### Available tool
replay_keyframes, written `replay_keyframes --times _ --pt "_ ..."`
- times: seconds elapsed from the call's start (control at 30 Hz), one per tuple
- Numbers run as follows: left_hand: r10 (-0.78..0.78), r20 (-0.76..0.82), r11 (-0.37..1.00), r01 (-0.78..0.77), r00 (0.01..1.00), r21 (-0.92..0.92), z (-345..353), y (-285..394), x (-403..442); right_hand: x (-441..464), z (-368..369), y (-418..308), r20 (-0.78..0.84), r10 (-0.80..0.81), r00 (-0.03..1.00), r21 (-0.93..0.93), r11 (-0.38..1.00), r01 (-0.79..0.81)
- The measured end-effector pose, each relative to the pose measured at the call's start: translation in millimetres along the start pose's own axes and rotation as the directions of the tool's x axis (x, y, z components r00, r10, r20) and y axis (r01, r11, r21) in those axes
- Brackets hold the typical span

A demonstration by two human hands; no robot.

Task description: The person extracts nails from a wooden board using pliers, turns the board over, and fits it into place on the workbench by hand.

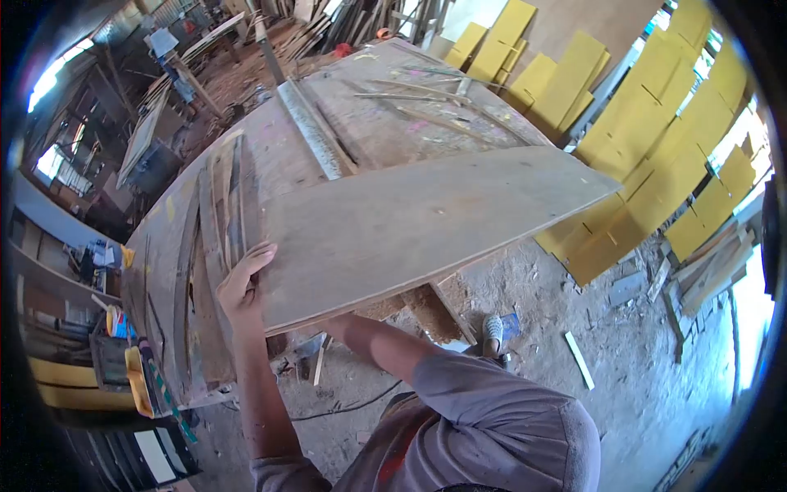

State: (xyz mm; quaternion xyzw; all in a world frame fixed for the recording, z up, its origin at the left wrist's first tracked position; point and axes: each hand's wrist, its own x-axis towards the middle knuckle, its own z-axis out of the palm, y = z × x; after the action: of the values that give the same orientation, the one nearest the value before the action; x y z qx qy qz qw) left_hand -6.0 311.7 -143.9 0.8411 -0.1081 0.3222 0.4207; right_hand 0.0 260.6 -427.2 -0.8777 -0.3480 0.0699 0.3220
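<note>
My left hand (243, 283) closed round the board (434, 221) at its left end, over the table's (369, 127) near side; right hand hidden beneath, grip can't tell; best I keep it level

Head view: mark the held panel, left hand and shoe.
Held panel (434, 217): head view, middle of its broad upper face.
Left hand (243, 280): head view, middle of the hand, at the panel's near left edge.
Shoe (493, 330): head view, on its upper.
</note>
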Motion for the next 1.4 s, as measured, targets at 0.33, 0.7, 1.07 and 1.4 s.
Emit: replay_keyframes --times 0.33,0.7,1.07,1.4 --pt "-0.166 0.051 0.974 0.156 0.985 0.163 19.8 -105.3 -104.1 -161.2 -174.9 53.1 0.527 -0.129 0.84 0.459 0.875 -0.154" --pt "-0.311 0.053 0.903 0.278 0.949 0.329 60.7 -200.3 -179.9 -328.0 -425.2 157.2 0.563 0.53 0.634 0.229 0.638 -0.736" --pt "-0.255 0.253 0.605 -0.05 0.933 0.794 66.0 -163.5 -165.6 -240.9 -496.3 222.5 -0.157 0.756 0.635 0.52 0.61 -0.598" --pt "-0.816 0.545 0.173 0.981 0.193 -0.089 355.9 51.3 -150.6 -122.8 -507.5 348.8 -0.126 0.609 0.784 0.655 0.644 -0.395"
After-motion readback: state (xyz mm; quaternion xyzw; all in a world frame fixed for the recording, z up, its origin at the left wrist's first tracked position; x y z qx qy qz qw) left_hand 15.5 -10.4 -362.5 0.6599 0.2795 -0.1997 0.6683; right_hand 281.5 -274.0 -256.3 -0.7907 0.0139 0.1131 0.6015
